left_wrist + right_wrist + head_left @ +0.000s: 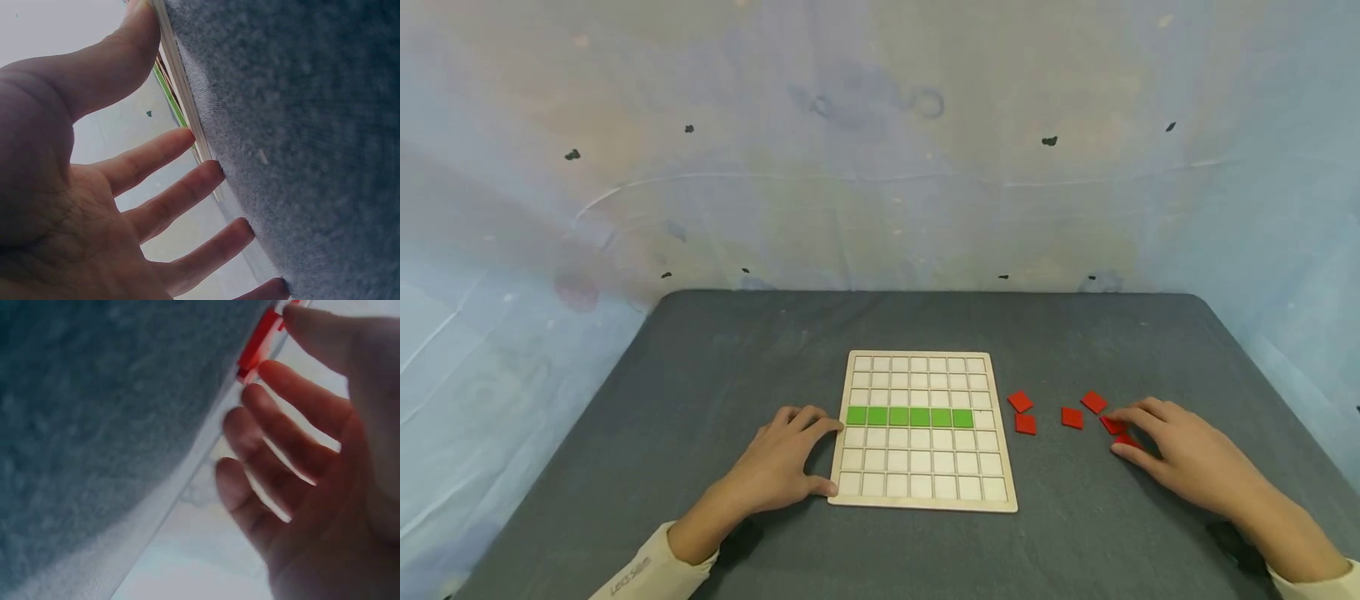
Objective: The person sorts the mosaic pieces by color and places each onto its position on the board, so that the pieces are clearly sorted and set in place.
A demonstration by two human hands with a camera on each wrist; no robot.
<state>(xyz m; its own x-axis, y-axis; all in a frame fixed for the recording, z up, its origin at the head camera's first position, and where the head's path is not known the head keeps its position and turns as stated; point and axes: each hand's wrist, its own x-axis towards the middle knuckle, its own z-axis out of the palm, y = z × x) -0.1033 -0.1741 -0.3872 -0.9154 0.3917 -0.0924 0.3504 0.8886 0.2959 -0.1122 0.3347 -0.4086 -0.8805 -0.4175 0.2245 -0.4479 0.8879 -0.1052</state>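
Note:
A pale wooden board [925, 505] with a grid of square recesses lies on the table, with several green tiles [898, 417] in a row across its middle. At its left edge is my left hand [782, 458], thumb and fingertips touching the rim, fingers spread and fairly straight in the left wrist view. My right hand [1195, 454] reaches in over the red tiles [1072, 417] to the right of the board. Its index fingertip touches one red tile [1111, 426], and its thumb is by another red tile [1126, 440], both flat on the table; no firm pinch is visible.
Two red tiles [1025, 424] lie close to the board's right edge. The dark grey table [760, 342] has a rounded far edge. A pale, patterned cloth [880, 167] hangs behind it and along both sides.

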